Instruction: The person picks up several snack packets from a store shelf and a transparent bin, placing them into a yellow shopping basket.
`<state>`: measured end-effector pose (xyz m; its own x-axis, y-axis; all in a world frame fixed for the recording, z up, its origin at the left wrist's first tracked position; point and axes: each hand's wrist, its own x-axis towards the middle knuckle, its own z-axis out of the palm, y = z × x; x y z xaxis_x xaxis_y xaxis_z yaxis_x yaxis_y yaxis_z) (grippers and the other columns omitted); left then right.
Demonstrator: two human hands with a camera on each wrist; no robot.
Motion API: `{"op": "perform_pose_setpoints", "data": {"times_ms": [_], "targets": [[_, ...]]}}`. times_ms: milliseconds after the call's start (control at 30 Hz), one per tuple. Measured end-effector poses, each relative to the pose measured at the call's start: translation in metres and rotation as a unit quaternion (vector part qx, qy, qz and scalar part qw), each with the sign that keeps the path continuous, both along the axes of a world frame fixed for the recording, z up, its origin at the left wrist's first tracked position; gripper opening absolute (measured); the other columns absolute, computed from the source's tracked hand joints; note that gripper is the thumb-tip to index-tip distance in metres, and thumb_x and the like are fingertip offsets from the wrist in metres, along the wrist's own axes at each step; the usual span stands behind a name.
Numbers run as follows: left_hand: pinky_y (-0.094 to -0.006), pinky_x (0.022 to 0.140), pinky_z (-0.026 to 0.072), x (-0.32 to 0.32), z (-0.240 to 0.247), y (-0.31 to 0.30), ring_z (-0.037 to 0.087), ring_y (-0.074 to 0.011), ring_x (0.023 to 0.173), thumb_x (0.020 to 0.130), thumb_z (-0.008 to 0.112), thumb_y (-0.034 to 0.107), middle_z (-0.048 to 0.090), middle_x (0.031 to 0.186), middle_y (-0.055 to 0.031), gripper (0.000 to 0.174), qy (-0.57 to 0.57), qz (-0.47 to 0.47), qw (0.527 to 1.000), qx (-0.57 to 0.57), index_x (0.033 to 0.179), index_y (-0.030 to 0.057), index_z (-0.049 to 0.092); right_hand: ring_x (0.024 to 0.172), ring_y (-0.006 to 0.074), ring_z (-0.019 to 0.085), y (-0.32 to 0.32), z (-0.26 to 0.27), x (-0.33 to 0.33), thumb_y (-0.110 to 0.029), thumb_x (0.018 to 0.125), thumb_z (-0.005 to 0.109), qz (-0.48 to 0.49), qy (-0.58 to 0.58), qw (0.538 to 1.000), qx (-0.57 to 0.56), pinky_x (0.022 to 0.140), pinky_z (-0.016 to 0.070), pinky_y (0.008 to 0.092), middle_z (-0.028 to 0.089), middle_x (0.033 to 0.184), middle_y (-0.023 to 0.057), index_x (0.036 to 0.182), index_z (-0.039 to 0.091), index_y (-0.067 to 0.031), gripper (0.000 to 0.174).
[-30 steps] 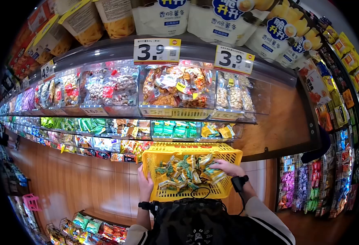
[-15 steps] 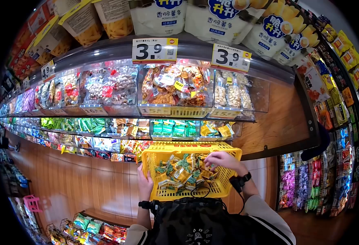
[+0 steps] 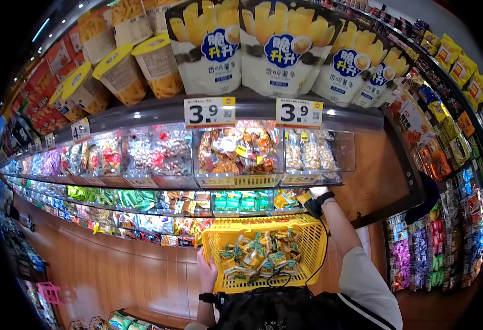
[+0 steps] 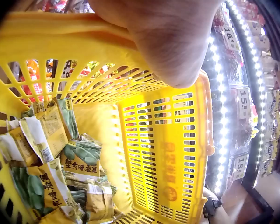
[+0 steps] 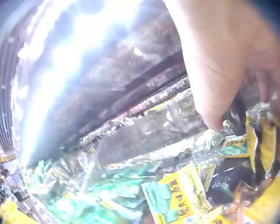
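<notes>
My left hand [image 3: 207, 270] grips the left rim of a yellow basket [image 3: 210, 242]; in the left wrist view the hand [image 4: 163, 39] lies over the basket's edge [image 4: 60, 35]. Many small yellow-and-green packets [image 3: 258, 256] lie heaped inside. Beyond the basket's far right corner, my right hand [image 3: 319, 192] reaches into a lower shelf bin, partly hidden under the upper shelf. Seen from the right wrist, this hand [image 5: 233, 60] has its thumb extended and fingers angled down beside yellow packets [image 5: 177, 193]. Nothing shows in its grasp, though its fingertips are partly hidden.
Green packets [image 3: 247, 202] fill the neighbouring bin. Above it, an upper shelf holds bagged snacks [image 3: 239, 151] behind clear fronts, with price tags [image 3: 209, 113] over them. A brown board [image 3: 373, 170] stands right of the bins, and hanging snack packs [image 3: 417, 242] line the right side.
My right hand has moved from over the basket forward into the shelf bin. The left hand has kept its hold on the rim. The head view has shifted, showing more of the top shelf.
</notes>
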<state>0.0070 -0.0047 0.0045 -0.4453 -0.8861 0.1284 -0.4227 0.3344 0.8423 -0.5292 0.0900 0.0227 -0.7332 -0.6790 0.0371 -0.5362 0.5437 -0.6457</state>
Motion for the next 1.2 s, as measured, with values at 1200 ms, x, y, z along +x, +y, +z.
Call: {"op": "perform_pose_setpoints", "data": {"times_ms": [1200], "targets": [[-0.0476, 0.103, 0.0441, 0.0, -0.013, 0.0, 0.055, -0.0471, 0.122, 0.099, 0.055, 0.002, 0.057, 0.13, -0.0272, 0.043, 0.026, 0.007, 1.0, 0.002, 0.14, -0.0035, 0.044, 0.111, 0.0227, 0.068, 0.04, 0.105, 0.086, -0.021, 0.098, 0.062, -0.073, -0.582, 0.796, -0.148, 0.093, 0.0564, 0.0361, 0.066, 0.127, 0.0131, 0.125, 0.059, -0.0079, 0.03]]}}
